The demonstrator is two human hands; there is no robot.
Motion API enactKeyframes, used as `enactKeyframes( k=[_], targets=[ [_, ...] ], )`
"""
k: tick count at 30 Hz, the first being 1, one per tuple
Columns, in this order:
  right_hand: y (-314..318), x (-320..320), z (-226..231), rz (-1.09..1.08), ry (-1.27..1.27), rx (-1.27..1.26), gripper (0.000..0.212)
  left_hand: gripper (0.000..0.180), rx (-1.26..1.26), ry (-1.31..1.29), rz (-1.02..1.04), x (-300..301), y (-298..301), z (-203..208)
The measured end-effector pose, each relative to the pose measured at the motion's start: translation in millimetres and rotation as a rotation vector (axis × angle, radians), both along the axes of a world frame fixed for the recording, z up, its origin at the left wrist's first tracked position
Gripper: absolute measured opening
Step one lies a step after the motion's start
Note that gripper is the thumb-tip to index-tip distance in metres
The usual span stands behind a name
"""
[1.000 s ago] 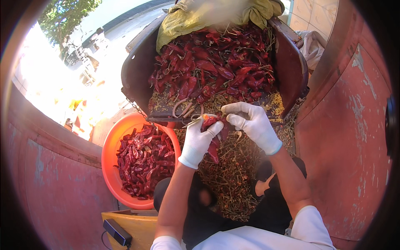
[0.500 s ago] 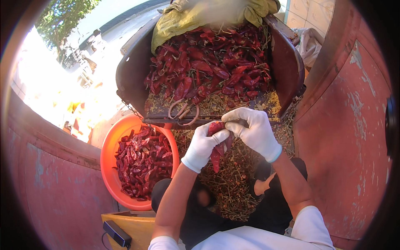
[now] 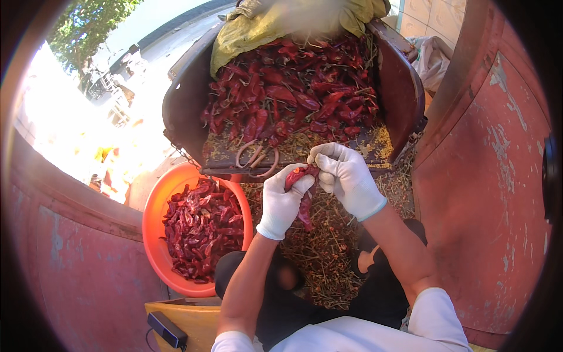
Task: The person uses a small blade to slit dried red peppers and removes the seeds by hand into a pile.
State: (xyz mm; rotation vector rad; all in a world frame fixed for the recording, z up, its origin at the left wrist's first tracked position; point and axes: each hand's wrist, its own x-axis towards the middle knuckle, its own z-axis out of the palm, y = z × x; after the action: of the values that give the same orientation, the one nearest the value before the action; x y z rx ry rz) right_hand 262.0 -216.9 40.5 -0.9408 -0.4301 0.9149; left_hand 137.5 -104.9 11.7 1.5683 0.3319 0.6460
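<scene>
My left hand, in a white glove, is closed around dried red chili peppers, whose lower ends hang below its thumb. Close beside it, my gloved right hand has its fingers pinched at the upper end of a pepper; what exactly lies between the fingertips is partly hidden. Just beyond the hands, a pair of scissors with looped handles lies at the front edge of a dark metal cart bed. A heap of dried red chilies with stems fills the bed.
At the left stands an orange basin of red chilies. Stem scraps cover the ground between my legs. A yellow sack lies over the heap's back. Red metal panels flank both sides; a wooden stool with a black device is lower left.
My right hand has shifted slightly left and nearer, its fingers now more curled at the pepper's upper end. The left hand keeps its hold, and an orange cut or torn end now shows.
</scene>
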Motion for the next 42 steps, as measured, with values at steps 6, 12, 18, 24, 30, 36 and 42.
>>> enactKeyframes(
  k=[6, 12, 18, 24, 30, 36, 42],
  targets=[
    [6, -12, 1, -0.304, -1.222, -0.128, 0.010, 0.020, 0.348, 0.189, -0.071, -13, 22, 9],
    [7, 8, -24, -0.189, -1.202, -0.234, 0.010, 0.037, 0.984, 0.378, -0.107, -7, 8, 8],
    [0, 67, 1, -0.517, -0.492, -0.287, 0.017, 0.020, 0.086, 0.190, -0.189, -12, -1, 22],
    [5, 94, -45, -0.627, -1.631, -0.699, 0.022, 0.036, -0.313, -0.156, -0.101, -19, 26, 20],
    [20, 107, -62, -0.532, -1.812, -0.902, 0.016, 0.017, -0.418, -0.106, 0.017, -16, 25, 14],
    [20, 103, -54, -0.555, -1.687, -0.859, 0.012, 0.015, -0.440, -0.143, 0.033, -9, 27, 10],
    [12, 92, -37, -0.536, -1.171, -0.670, 0.012, 0.015, -0.477, -0.075, 0.087, -7, 25, 14]
  ],
)
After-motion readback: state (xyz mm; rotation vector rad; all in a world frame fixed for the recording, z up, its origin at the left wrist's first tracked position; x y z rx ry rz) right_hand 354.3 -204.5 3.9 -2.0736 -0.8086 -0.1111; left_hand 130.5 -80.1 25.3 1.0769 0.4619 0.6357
